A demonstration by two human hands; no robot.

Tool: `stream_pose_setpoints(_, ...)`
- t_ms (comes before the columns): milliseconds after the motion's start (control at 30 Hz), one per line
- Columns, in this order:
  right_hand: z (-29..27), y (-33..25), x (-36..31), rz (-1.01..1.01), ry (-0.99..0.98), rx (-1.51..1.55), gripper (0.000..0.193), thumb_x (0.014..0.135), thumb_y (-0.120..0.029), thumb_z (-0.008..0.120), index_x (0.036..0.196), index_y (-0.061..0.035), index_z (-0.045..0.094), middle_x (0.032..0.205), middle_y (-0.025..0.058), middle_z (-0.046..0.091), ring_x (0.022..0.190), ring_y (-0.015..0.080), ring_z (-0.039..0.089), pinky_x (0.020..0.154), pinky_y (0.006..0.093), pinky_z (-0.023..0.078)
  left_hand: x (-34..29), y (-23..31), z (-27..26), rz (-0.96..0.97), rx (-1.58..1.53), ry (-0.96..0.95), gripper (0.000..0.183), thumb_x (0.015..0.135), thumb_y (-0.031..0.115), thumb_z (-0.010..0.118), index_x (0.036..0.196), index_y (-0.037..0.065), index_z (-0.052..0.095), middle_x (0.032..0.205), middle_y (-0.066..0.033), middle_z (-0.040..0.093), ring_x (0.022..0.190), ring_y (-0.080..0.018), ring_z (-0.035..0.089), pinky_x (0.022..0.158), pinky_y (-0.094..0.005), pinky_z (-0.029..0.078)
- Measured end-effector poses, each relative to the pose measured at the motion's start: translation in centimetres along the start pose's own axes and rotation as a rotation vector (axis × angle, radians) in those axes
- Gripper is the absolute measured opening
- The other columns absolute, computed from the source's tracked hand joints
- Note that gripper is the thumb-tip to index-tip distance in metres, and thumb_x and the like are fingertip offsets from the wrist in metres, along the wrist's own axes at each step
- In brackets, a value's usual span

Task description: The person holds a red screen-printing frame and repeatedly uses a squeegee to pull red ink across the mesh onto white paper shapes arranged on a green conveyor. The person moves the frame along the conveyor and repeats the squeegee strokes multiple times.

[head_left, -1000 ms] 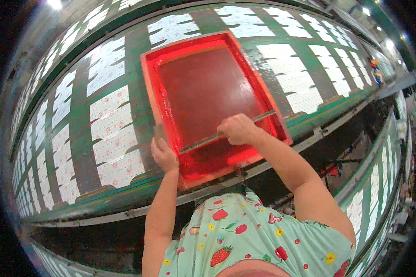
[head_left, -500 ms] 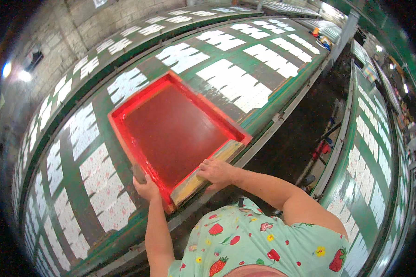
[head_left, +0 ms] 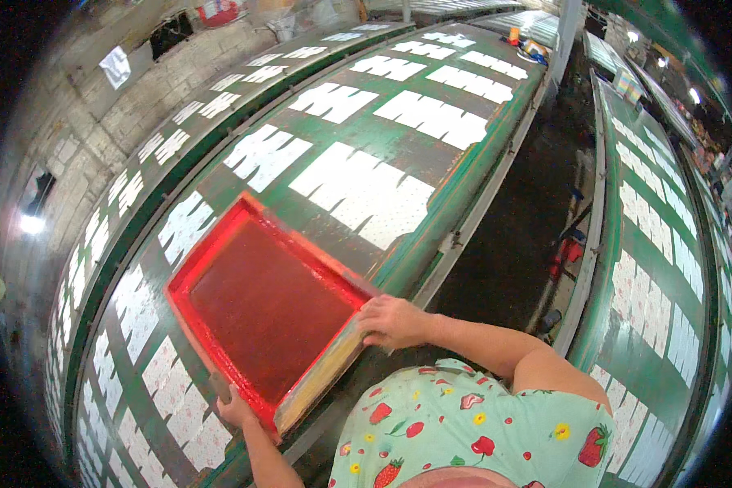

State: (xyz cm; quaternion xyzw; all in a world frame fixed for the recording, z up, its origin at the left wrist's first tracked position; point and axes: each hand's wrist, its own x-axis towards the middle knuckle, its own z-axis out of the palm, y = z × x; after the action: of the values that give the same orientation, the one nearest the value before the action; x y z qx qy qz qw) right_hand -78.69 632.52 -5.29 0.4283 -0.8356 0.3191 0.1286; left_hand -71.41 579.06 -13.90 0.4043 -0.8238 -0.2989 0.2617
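**Q:** Red-framed printing screen (head_left: pixel 272 313), what has changed about it within the last second?

**A:** A second ago it lay square across the long green printing table (head_left: pixel 431 159) with a squeegee bar resting over its mesh under the right hand. Now it sits at a slant near the table's near edge, its outer corner pointing up the table, and no bar shows on the mesh. Judged from this, the print stroke at the former station is over and the frame is being shifted along the table.

**Q:** How do the hands hold it?

**A:** Right hand (head_left: pixel 394 320) is curled over the pale wooden near rail (head_left: pixel 321 381), fingers pressed down on its end. Left hand (head_left: pixel 236 409) is closed round the frame's lower corner, pinching the red edge; the fingertips are hidden beneath it.

**Q:** What surrounds the frame?

**A:** White fabric pieces (head_left: pixel 364 191) lie in paired rows along the table, the nearest just beyond the frame's far rail. A dark aisle (head_left: pixel 516 244) separates this table from a second green table (head_left: pixel 655 276) on the right, also covered with pale pieces. A brick wall (head_left: pixel 138 106) runs along the left.

**Q:** What stands in the way?

**A:** Nothing rises above the table ahead of the frame; only the laid pieces, which the wet mesh could smear if it drags.
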Motion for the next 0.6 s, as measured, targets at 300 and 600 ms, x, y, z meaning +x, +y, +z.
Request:
stream_pose_setpoints(300,-2.6,7.0,-3.0,0.208,0.096,0.012,0.03,0.093,-0.018,0.083,0.122,-0.0102,0.079,0.131,0.0115,0.077,0.123,0.035,0.071,0.111,0.0484,0.057,1.2,0.1,0.6,-0.118,0.154,0.023,0.064,0.092,0.05,0.089,0.117,-0.008,0.079,0.114,-0.0257,0.082,0.103,-0.045,0.078,0.096,-0.053,0.059)
stream_pose_setpoints(600,3.7,10.5,2.2,0.498,0.062,-0.029,0.05,0.091,-0.016,0.086,0.138,-0.0037,0.073,0.134,0.0186,0.075,0.127,0.0415,0.069,0.115,0.0536,0.053,2.5,-2.6,1.3,-0.059,0.097,-0.006,0.067,0.091,0.053,0.089,0.116,-0.008,0.079,0.113,-0.0277,0.082,0.104,-0.046,0.077,0.095,-0.0534,0.058)
